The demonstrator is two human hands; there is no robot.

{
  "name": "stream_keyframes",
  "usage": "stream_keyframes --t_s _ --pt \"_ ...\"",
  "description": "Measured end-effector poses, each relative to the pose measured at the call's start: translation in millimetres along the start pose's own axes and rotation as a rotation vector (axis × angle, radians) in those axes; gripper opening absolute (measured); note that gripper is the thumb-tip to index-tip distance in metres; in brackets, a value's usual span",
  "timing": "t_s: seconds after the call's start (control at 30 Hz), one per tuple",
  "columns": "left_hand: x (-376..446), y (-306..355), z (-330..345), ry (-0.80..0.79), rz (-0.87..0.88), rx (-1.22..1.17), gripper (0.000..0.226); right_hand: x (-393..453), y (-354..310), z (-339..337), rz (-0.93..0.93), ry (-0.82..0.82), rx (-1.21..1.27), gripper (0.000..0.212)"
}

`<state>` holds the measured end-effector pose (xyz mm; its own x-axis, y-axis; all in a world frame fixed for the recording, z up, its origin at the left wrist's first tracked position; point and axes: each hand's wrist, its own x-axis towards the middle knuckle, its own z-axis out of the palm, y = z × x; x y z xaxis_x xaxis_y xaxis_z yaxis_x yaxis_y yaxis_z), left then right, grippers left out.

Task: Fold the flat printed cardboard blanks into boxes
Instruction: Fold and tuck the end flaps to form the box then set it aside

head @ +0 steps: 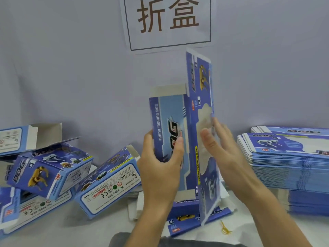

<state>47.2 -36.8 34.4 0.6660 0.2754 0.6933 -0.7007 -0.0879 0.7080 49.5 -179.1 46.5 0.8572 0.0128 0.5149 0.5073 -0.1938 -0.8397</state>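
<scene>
One blank (179, 139) stood upright, half-opened | your left hand (160, 168) gripped its side panel | your right hand (220, 148) pressed flat, fingers straight | next, likely: square it, tuck flaps.

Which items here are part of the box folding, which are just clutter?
Job:
- blank being folded, gripped by left hand, right hand flat against it
- stack of flat blanks
- folded boxes

Lying about:
- yellow rubber band
- wall sign
</scene>
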Motion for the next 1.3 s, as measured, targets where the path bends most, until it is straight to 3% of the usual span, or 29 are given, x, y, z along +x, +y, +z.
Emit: stream_keyframes --t_s 0.13,0.23,0.33,0.43,0.53,0.63,0.67,0.73,0.8,0.93,1.0,1.1,1.2,1.3 --pt "-5.6 3.8 5.3 -0.168 0.118 0.082 0.033 -3.2 -13.9 8.9 -0.049 -0.026 0.046 0.113" --pt "-15.2 3.0 9.9 -0.504 0.076 0.0 0.056 0.3 -15.0 5.4 -0.103 0.05 0.145 0.1" --pt "-16.7 7.3 7.4 -0.664 -0.005 -0.111 0.062 2.0 -14.4 -7.7 -0.133 0.077 0.199 0.082" --pt "-4.1 10.8 -2.6 -0.555 0.018 -0.052 0.055 3.1 -12.0 -21.3 -0.126 0.098 0.256 0.062" --pt "14.4 3.7 -19.8 -0.279 -0.058 0.106 0.07 0.6 -7.5 -34.0 -0.099 -0.084 0.467 0.074" --pt "28.0 -7.2 -40.4 -0.353 -0.234 -0.12 0.102 -6.4 -8.6 -34.0 -0.084 -0.395 0.521 0.061" --pt "29.4 -8.0 -44.0 -0.419 -0.265 -0.214 0.098 -6.6 -5.8 -30.6 -0.059 -0.466 0.496 0.063" --pt "28.0 -9.4 -43.1 -0.443 -0.232 -0.255 0.066 -5.9 0.8 -21.1 -0.012 -0.506 0.427 0.061" --pt "25.1 -8.2 -36.5 -0.32 -0.198 -0.234 0.042 -4.6 3.1 -13.5 0.03 -0.434 0.413 0.055" --pt "22.6 -6.5 -29.7 -0.2 -0.182 -0.068 0.081 -2.2 7.0 -12.0 -0.031 -0.14 0.383 0.078" --pt "19.2 -3.7 -26.4 -0.259 -0.129 -0.001 0.085 -0.7 5.4 -9.0 -0.102 -0.025 0.397 0.07" --pt "11.4 -2.1 -19.1 -0.365 -0.057 -0.005 0.074 1.8 5.3 -6.1 -0.186 0.158 0.282 0.069" --pt "11.4 0.7 -21.9 -0.435 -0.044 -0.054 0.067 -1.1 2.7 -7.7 -0.199 0.164 0.224 0.071" --pt "12.1 8.5 -20.3 -0.457 -0.1 -0.128 0.074 -4.2 0.2 -8.6 -0.18 0.07 0.32 0.056"
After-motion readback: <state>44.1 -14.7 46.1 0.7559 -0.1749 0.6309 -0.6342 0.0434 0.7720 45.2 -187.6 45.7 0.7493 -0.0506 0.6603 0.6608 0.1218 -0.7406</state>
